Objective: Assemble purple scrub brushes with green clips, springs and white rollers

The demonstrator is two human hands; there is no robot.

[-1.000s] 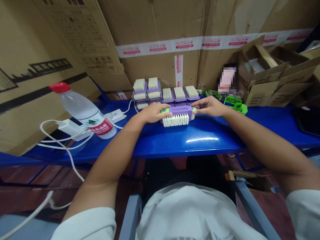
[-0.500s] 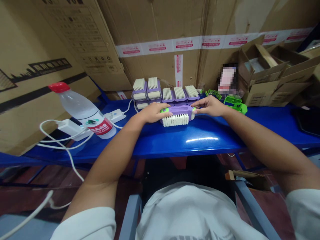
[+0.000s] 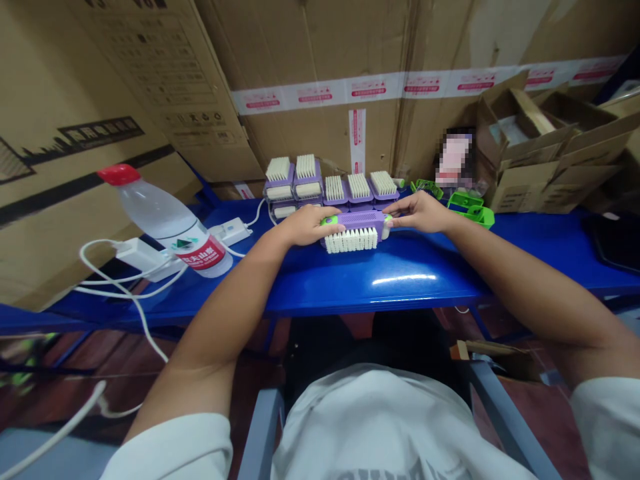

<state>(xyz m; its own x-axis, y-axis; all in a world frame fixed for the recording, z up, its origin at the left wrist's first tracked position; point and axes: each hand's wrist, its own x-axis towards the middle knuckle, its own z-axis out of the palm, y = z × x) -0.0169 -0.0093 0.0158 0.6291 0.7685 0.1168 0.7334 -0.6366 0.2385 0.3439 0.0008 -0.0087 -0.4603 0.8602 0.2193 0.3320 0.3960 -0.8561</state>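
Both hands hold a purple-backed scrubbing brush (image 3: 356, 230) at its green-capped ends, with its white bristles facing me. My left hand (image 3: 307, 225) wraps the left end, and my right hand (image 3: 417, 212) pinches the right end. The brush sits just above the blue table (image 3: 380, 293) or rests on it; I cannot tell which. Close behind it stand several similar purple brushes (image 3: 359, 189) with their bristles up, some stacked in a group (image 3: 293, 181). Bright green plastic parts (image 3: 470, 211) lie just beyond my right hand.
A water bottle with a red cap (image 3: 167, 220) lies left of my left hand, near a white power strip (image 3: 230, 231) and a charger (image 3: 137, 255) with white cables. Cardboard boxes (image 3: 320, 67) rise behind the table, with open cartons (image 3: 540, 143) at the right.
My hands and the brush stay in nearly the same place. A blurred green and dark shape now shows at the lower left edge of the view.
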